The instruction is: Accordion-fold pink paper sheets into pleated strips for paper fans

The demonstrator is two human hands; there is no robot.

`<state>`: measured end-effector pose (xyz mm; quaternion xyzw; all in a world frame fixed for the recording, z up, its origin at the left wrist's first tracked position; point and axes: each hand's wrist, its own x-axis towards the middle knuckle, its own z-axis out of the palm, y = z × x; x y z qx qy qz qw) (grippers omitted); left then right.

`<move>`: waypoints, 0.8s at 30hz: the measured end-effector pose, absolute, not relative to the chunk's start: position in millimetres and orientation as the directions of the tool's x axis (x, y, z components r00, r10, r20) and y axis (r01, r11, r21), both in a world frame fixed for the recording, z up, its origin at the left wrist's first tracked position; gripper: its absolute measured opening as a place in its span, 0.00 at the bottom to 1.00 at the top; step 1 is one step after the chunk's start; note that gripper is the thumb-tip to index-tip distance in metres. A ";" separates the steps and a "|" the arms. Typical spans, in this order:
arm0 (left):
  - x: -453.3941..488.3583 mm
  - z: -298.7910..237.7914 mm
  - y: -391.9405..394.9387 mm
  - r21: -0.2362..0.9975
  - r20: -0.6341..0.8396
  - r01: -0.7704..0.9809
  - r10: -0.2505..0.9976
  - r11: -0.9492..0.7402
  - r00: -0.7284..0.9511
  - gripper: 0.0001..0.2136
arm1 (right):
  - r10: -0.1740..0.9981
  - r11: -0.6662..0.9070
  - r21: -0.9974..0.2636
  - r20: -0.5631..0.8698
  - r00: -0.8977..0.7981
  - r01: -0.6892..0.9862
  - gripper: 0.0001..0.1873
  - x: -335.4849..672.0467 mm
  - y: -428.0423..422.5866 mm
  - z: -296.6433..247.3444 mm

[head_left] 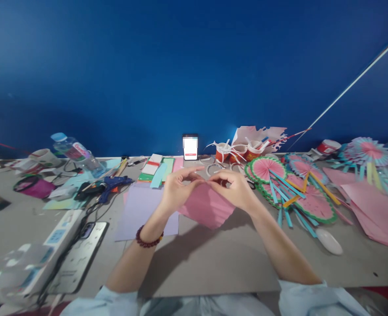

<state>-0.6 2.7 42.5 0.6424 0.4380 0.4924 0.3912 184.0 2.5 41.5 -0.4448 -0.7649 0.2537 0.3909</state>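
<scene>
A sheet of pink paper point(210, 206) with faint parallel creases hangs between my two hands, above the grey table. My left hand point(177, 188) pinches its upper edge from the left, thumb and fingers pressed together. From the other side my right hand point(231, 186) grips the same edge, its fingertips close to those of the left. The far side of the paper is hidden behind my fingers. Beneath and left of it lies a flat lilac sheet point(138, 215). A beaded bracelet circles my left wrist.
Left are a power strip point(54, 245), a phone point(78, 259), a blue glue gun point(113, 186) and a plastic bottle point(78, 153). A lit phone point(190, 147) stands against the blue wall. Right lie watermelon paper fans point(268, 169), a white spoon point(328, 241) and pink sheets point(375, 210).
</scene>
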 end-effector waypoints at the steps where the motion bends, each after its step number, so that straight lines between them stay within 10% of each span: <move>1: -2.1 43.7 3.2 0.947 0.260 0.159 0.956 -0.280 0.135 0.19 | 0.879 0.474 -0.735 0.369 -0.302 0.484 0.08 184.4 2.1 42.6; 12: -10.8 42.2 7.8 0.930 0.270 0.213 0.950 -0.299 0.158 0.21 | 0.889 0.440 -0.757 0.291 -0.353 0.483 0.08 189.4 -1.2 46.7; 19: -3.3 46.7 0.9 0.573 0.688 0.561 0.723 -0.598 0.069 0.13 | 0.944 0.310 -0.889 0.245 -0.222 0.338 0.15 191.5 13.8 36.0; 24: 7.8 44.1 -10.6 0.534 0.590 0.529 0.738 -0.660 0.326 0.11 | 0.972 0.218 -0.949 0.191 -0.136 0.227 0.13 188.1 20.8 28.4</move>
